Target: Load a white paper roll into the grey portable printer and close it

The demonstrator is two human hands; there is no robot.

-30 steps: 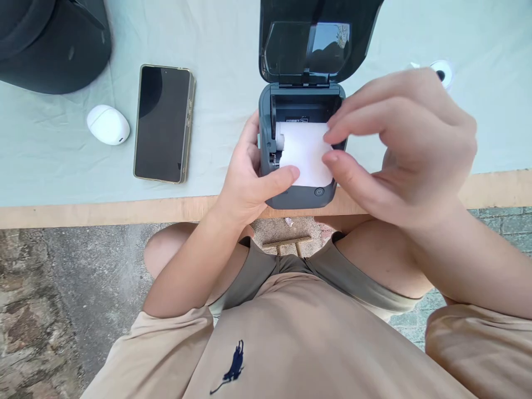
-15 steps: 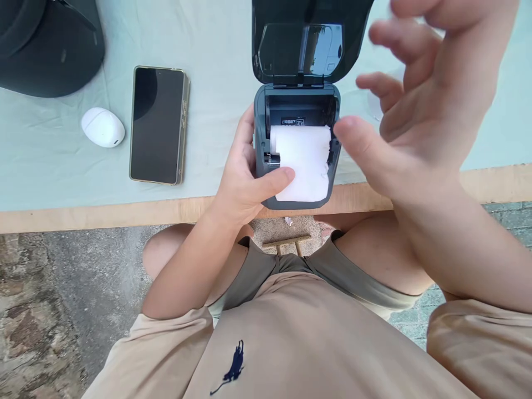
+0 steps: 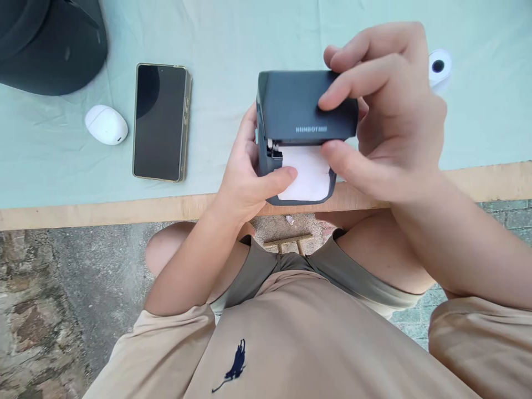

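A dark label printer (image 3: 262,145) is held over the table's front edge, its body in my left hand (image 3: 245,172). The thumb of that hand presses on the white paper (image 3: 307,177) that lies across the printer's front. With fingers on top and thumb under the front edge, my right hand (image 3: 386,111) grips the printer's lid (image 3: 299,105), which carries the lettering NIIMBOT. The lid is partly lowered and covers the paper roll's rear part. A gap between lid and body still shows the paper and a small metal part at the left.
To the left lie a smartphone (image 3: 160,122) and a white rounded case (image 3: 106,124). A black cap (image 3: 54,50) sits at the far left corner. A white paper roll (image 3: 439,66) stands beyond my right hand. The table (image 3: 224,66) has a pale green cloth and a wooden front edge.
My right hand has moved left onto the lid and taken hold of it. The lid has swung from upright down over the printer. My left hand keeps its hold.
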